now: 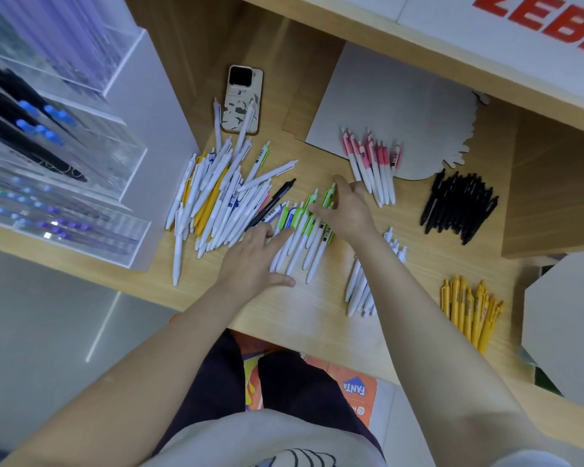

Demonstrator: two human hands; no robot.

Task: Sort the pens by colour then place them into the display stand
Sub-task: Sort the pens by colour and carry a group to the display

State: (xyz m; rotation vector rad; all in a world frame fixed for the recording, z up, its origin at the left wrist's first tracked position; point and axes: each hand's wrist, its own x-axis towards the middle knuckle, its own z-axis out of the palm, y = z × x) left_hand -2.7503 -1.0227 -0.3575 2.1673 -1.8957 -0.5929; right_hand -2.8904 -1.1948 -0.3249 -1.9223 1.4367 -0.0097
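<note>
A mixed heap of white, yellow and blue-clipped pens point(213, 200) lies at the left of the wooden counter point(304, 311). Beside it is a row of green-clipped white pens point(304, 230). My left hand point(253, 261) lies flat with straight fingers touching the near ends of that row. My right hand point(346, 207) rests on the row's far ends, fingers spread over the green clips. Sorted groups lie to the right: pink pens point(371, 163), black pens point(459, 207), white pens point(368, 281), yellow pens point(469, 311). The clear acrylic display stand point(58, 136) is at the left.
A phone point(243, 99) lies behind the mixed heap. A grey cardboard sheet point(391, 106) sits under the pink pens, another grey board point(563, 318) at the right edge. A shelf with red lettering point(533, 21) overhangs the back. A single black pen point(273, 203) lies across the heap.
</note>
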